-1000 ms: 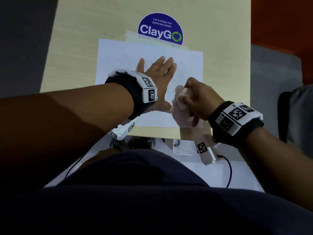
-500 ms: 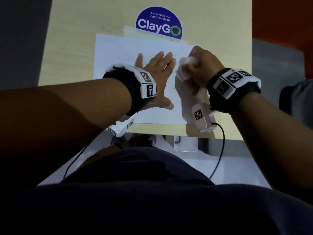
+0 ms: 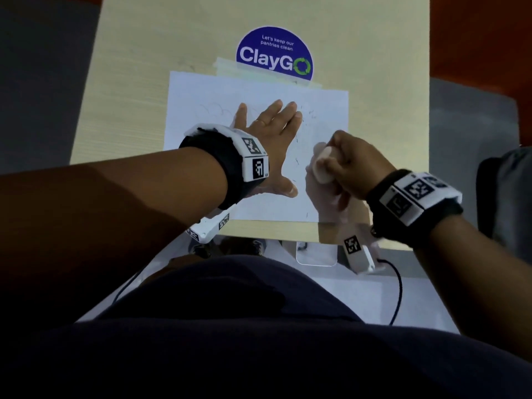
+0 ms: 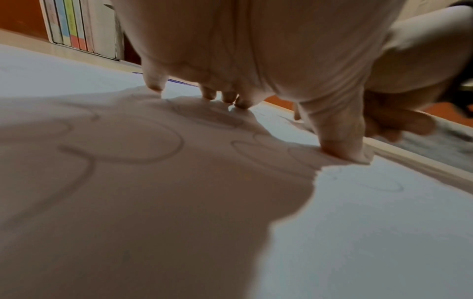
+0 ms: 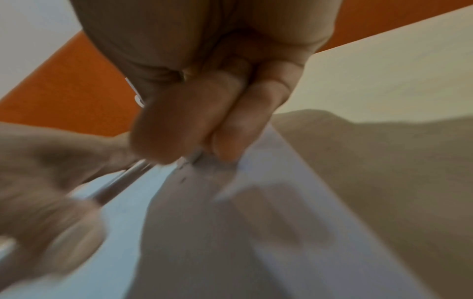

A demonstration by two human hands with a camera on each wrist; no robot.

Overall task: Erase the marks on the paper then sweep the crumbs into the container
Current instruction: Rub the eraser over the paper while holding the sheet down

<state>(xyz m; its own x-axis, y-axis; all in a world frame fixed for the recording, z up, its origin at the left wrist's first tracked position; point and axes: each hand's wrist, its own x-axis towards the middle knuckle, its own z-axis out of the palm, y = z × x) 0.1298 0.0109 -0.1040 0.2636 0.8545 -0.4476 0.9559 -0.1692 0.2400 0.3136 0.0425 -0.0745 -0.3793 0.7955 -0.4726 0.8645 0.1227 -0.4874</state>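
Right grip (image 3: pixel 349 165) curled tight round a pale eraser (image 3: pixel 322 165), pressed on the right part of the paper (image 3: pixel 201 90), near its right edge. Left grip (image 3: pixel 270 139) flat, fingers (image 4: pixel 156 85) straight and spread, pinning the sheet mid-page just beside the eraser hand. Pencil marks (image 4: pixel 143 141), looping circles, show under and left of the left palm. Dark crumbs (image 3: pixel 296 161) scattered between the two hands. Paper taped at top on the wooden worktop (image 3: pixel 129 82), below a blue ClayGo sticker (image 3: pixel 275 53). Clear container (image 3: pixel 316 254) sits below the worktop's near edge. Right wrist view blurred.
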